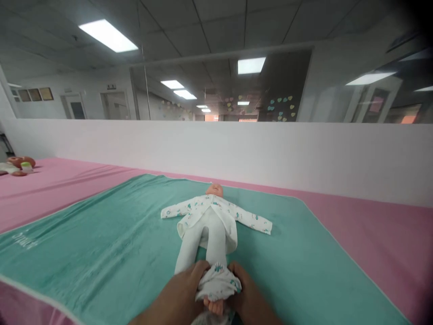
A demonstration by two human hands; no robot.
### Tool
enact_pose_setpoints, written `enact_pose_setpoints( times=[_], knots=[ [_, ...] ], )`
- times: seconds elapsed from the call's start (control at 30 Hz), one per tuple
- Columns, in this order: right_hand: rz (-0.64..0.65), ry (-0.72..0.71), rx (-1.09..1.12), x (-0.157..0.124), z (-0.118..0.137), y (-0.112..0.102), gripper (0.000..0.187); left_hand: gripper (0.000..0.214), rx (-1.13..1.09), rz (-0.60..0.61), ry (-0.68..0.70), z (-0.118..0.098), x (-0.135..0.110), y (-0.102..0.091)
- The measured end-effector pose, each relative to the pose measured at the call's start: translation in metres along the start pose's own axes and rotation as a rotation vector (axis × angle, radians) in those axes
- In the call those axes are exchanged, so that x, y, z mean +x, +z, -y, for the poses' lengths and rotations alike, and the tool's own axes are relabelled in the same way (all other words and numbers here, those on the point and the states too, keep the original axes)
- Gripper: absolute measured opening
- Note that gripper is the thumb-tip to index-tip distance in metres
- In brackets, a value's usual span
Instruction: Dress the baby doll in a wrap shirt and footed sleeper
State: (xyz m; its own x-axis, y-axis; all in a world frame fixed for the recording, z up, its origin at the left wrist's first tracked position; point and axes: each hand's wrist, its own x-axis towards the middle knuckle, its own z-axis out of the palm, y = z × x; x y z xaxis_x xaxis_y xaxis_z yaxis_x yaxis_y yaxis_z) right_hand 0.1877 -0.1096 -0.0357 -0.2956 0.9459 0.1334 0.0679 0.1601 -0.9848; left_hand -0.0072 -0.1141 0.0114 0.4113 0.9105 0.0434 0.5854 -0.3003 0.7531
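A baby doll (205, 221) lies on its back with its head away from me, its white legs pointing towards me. It wears a white patterned top (213, 203), its front flaps spread and its sleeves stretched out to both sides. Bunched white patterned baby pants (218, 282) sit around the lower end of one leg, and the toes (214, 306) stick out below the cloth. My left hand (186, 291) grips the left side of the bunched cloth. My right hand (249, 291) pinches its right side. The doll's other foot is hidden behind my left hand.
A green towel (111, 239) lies under the doll on a pink-covered surface (372, 234). A white low wall (216, 149) with glass above it borders the far side. At the far left lie another doll (20, 161) and a small green-capped container (26, 167).
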Motion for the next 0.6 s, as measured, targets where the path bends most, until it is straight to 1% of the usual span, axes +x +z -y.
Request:
enact_pose_setpoints(
  times=[0.07, 0.1, 0.17, 0.2, 0.27, 0.33, 0.37, 0.43, 0.5, 0.6],
  knots=[
    [-0.028, -0.010, 0.012, -0.002, 0.007, -0.002, 0.011, 0.042, 0.105, -0.080, 0.029, -0.004, 0.000, -0.002],
    [-0.026, -0.010, 0.011, -0.001, 0.010, -0.005, 0.011, 0.039, 0.098, -0.121, 0.023, -0.008, 0.001, -0.004],
    [0.003, 0.025, 0.028, 0.002, 0.015, -0.015, 0.014, 0.031, -0.039, -0.165, -0.031, -0.017, 0.004, -0.013],
    [0.018, 0.054, 0.043, 0.005, 0.016, -0.020, 0.017, 0.027, -0.148, -0.148, -0.068, -0.021, 0.005, -0.018],
    [0.016, 0.096, 0.046, 0.010, 0.016, -0.029, 0.020, 0.025, -0.407, -0.019, -0.117, -0.025, 0.007, -0.030],
    [0.002, 0.095, -0.005, 0.012, 0.016, -0.035, 0.021, 0.026, -0.664, 0.115, -0.121, -0.025, 0.008, -0.041],
    [0.010, 0.085, -0.040, 0.013, 0.016, -0.036, 0.020, 0.025, -0.766, 0.144, -0.122, -0.023, 0.008, -0.048],
    [0.053, 0.072, -0.105, 0.012, 0.019, -0.037, 0.018, 0.022, -0.879, 0.138, -0.115, -0.019, 0.010, -0.063],
    [0.093, 0.063, -0.156, 0.011, 0.021, -0.037, 0.015, 0.022, -0.900, 0.098, -0.101, -0.015, 0.015, -0.081],
    [0.095, 0.032, -0.242, 0.012, 0.022, -0.041, 0.013, 0.022, -0.903, 0.040, -0.047, -0.009, 0.026, -0.109]
  ],
)
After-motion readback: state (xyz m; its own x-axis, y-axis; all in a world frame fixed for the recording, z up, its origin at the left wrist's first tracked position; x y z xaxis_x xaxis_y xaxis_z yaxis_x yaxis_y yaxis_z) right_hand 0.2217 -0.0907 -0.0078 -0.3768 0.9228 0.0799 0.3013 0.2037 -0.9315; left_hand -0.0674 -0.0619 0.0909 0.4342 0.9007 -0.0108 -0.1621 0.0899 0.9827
